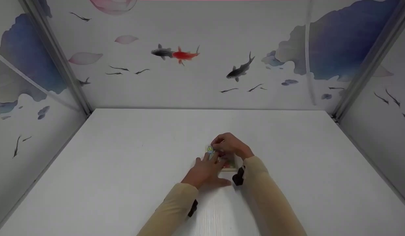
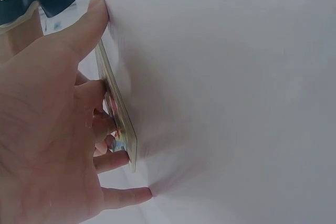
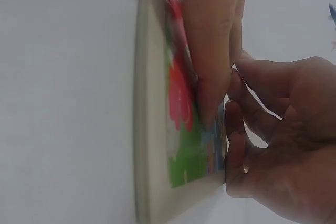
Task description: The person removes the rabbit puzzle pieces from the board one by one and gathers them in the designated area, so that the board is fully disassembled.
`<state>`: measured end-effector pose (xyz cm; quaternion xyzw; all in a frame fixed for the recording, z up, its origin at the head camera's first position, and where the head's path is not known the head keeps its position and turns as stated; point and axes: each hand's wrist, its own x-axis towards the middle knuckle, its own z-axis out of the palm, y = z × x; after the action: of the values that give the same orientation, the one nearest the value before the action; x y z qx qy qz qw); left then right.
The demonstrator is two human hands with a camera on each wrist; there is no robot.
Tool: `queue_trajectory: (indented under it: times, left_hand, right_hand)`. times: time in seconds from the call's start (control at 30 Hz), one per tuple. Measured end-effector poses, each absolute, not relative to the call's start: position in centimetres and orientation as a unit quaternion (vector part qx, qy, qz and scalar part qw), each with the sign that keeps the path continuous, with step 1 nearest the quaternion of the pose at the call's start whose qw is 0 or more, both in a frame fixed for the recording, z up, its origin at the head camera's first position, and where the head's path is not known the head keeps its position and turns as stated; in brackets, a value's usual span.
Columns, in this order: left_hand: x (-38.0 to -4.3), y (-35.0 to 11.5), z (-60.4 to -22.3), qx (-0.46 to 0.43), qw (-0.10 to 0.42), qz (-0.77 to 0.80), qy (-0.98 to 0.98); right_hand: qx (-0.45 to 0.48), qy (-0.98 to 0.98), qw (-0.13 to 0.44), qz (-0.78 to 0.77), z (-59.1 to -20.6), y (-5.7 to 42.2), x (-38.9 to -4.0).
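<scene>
A flat picture board (image 1: 228, 169) with a pale wooden rim lies on the table beneath both hands; its red and green picture (image 3: 184, 145) shows up close in the right wrist view. My left hand (image 1: 205, 172) lies spread over the board, with straight fingers touching it and the thumb out to the side on the table. Bent over the board's far side is my right hand (image 1: 231, 144), its fingers curled and their tips near a small bright blue-green picture (image 1: 210, 149) at the far left corner. Whether those fingertips pinch anything is hidden.
A white table (image 1: 123, 164) surrounds the board. White panels printed with fish and blue shapes stand at the back (image 1: 202, 85) and both sides. Dark wrist devices (image 1: 238, 177) sit at the sleeve cuffs.
</scene>
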<state>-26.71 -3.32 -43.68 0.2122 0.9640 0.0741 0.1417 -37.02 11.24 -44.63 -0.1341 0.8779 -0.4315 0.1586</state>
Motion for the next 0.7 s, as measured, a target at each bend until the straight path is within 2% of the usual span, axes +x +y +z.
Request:
queue_trajectory:
  times: [0.33, 0.7]
  left_hand:
    - [-26.5, -3.3, -44.1, 0.201, 0.143, 0.083, 0.965]
    - [-26.3, -3.1, -43.6, 0.179, 0.162, 0.093, 0.966]
  right_hand:
    - [-0.114, 0.889, 0.139, -0.421, -44.4, 11.6, -37.2]
    - [-0.091, 0.895, 0.12, -0.419, -41.2, 17.0, -37.6]
